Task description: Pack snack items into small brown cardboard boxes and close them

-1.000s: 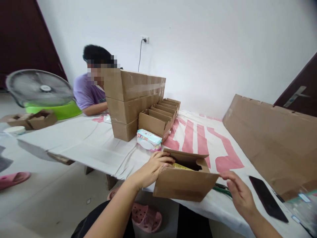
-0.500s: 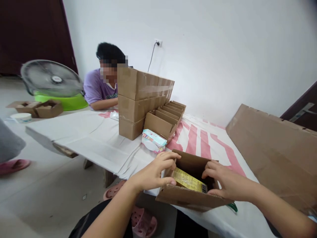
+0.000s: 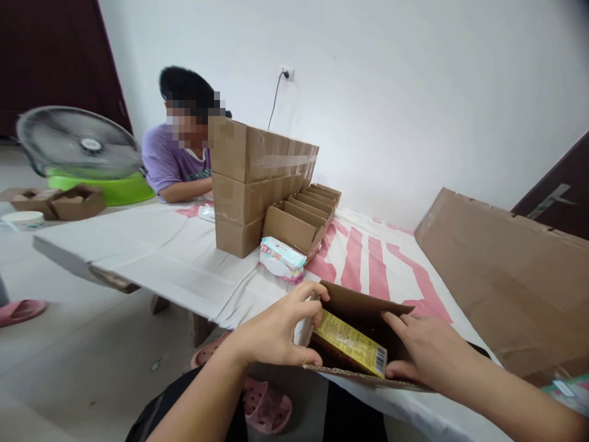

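An open cardboard box [image 3: 368,301] sits at the near edge of the table, in front of me. Inside lies a yellow packet-like box [image 3: 352,344] with a barcode on its right end. My left hand [image 3: 289,325] grips the left end of the cardboard box, thumb on the near rim and fingers over the far side. At the right end, my right hand [image 3: 421,350] holds on with its thumb inside, close to the barcode, and its fingers at the far wall. The cardboard box's near outer side is mostly hidden.
Stacked closed cartons [image 3: 239,190] stand beyond a pack of wipes [image 3: 281,261], with a row of open cartons [image 3: 299,221] alongside. A co-worker [image 3: 177,153] in purple sits behind the stack. A large cardboard sheet [image 3: 497,282] leans at right; a fan [image 3: 87,144] stands left.
The cardboard box has tipped, so more of the yellow box and its barcode shows. Both hands keep hold of it. The surroundings have shifted slightly left in view.
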Available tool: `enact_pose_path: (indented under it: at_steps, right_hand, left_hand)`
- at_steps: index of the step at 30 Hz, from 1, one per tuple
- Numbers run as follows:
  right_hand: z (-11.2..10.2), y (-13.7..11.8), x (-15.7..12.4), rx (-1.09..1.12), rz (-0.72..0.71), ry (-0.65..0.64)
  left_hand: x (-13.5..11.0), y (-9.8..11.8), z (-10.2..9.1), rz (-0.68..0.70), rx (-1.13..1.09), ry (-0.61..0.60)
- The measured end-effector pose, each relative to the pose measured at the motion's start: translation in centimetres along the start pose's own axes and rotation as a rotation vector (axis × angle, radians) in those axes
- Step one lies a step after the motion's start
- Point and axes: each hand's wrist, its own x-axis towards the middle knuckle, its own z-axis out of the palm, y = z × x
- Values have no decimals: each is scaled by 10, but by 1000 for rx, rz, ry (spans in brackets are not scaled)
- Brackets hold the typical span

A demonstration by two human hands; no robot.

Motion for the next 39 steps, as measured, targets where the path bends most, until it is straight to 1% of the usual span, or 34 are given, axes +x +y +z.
enact_pose_path:
  at_steps: [3, 7, 10, 13, 15, 20, 23, 25, 30, 33, 36, 39]
  right_hand:
    - [-7, -10, 8, 40, -8, -69]
    - [-16, -25, 23, 9, -68, -266]
    - [-15, -32, 36, -42, -103, -381]
    - [-13, -33, 44, -44, -143, -450]
    - [-13, -32, 46, -28, -148, -463]
    - [-16, -26, 49, 34, -102, -460]
    - [-13, -22, 53, 64, -79, -448]
    - [-7, -18, 55, 81, -86, -413]
    - [7, -11, 65, 149, -85, -242]
    - [10, -12, 79, 157, -100, -191]
    - [9, -17, 98, 140, -109, -161]
    - [6, -25, 121, 124, -109, -125]
  left_hand:
    - [1, -3, 2, 17, -13, 11]
    - [3, -4, 3, 10, -24, 16]
    - [5, -6, 3, -6, -49, 16]
    - [5, -9, 3, -9, -79, 31]
    - [5, -13, 4, -10, -97, 43]
    - [9, -23, 9, -8, -148, 77]
    - [12, -28, 13, -10, -187, 114]
    - [13, -31, 16, -15, -205, 143]
    - [12, -40, 21, -14, -232, 266]
    - [12, -47, 22, -33, -237, 347]
    - [12, -56, 19, -49, -247, 423]
    - [11, -67, 15, -72, -241, 545]
